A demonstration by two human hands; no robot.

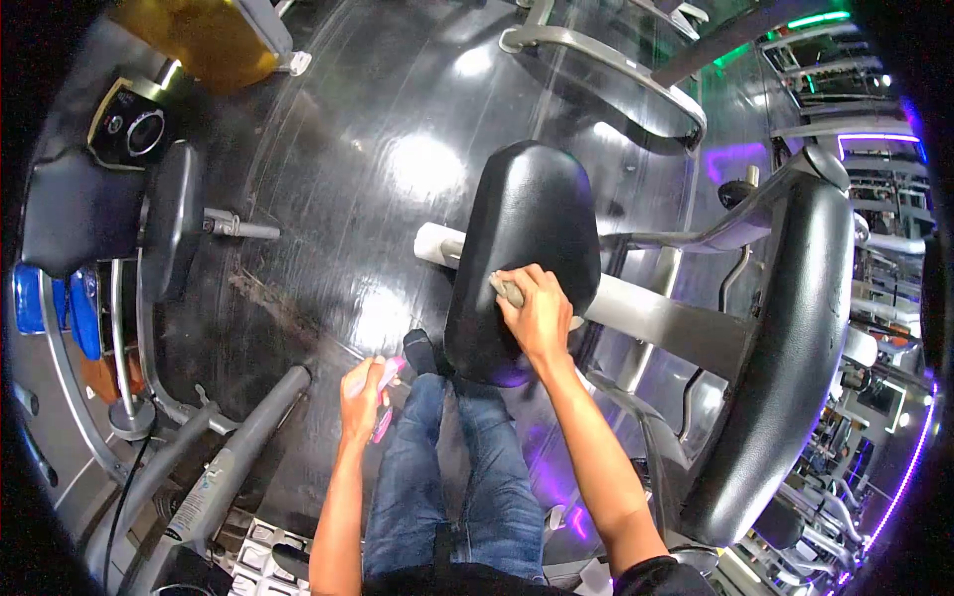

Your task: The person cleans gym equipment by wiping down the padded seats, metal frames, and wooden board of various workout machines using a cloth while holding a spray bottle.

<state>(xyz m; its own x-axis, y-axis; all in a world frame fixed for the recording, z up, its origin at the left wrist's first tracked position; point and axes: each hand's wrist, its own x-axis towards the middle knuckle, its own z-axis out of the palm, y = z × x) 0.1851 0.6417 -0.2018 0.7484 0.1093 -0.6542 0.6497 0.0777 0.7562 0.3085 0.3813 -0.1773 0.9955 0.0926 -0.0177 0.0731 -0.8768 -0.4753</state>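
My right hand point(542, 316) is closed around a bunched greyish cloth point(508, 289) and rests on the black padded seat point(537, 214) of a gym machine. Only a small part of the cloth shows past my fingers and thumb. Lower and to the left, my left hand point(360, 399) grips a pink spray bottle point(382, 425), held above the floor beside my leg. My fingers cover much of the bottle. The seat sits on a light metal beam point(661, 323) that runs right to a long black backrest pad point(780, 358).
Another machine with black pads point(84, 209) and grey tubes point(238, 452) stands at the left. A curved metal frame point(606, 65) rises at the top. Dark shiny floor point(338, 179) lies between them. More gym equipment point(874, 397) lines the right side.
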